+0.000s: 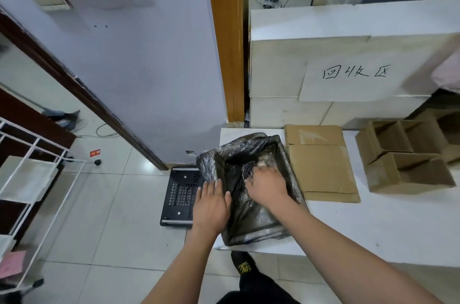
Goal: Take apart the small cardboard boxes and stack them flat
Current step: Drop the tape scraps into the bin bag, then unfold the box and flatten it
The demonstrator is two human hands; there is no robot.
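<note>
Hands work on a black bag (251,206) on the bench (373,229): left hand (211,206) lies flat on it, right hand (266,185) grabs its plastic, beside flat cardboard (321,166) and small boxes (403,154).

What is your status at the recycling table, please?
Left hand flat on black bag, right hand clutching it. Flat cardboard beside bag. Boxes still assembled, untouched.

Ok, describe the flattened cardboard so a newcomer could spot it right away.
Find the white table below the handwritten sign. The flattened cardboard lies between the black plastic bag and the open boxes, the only cardboard lying flat.
</note>
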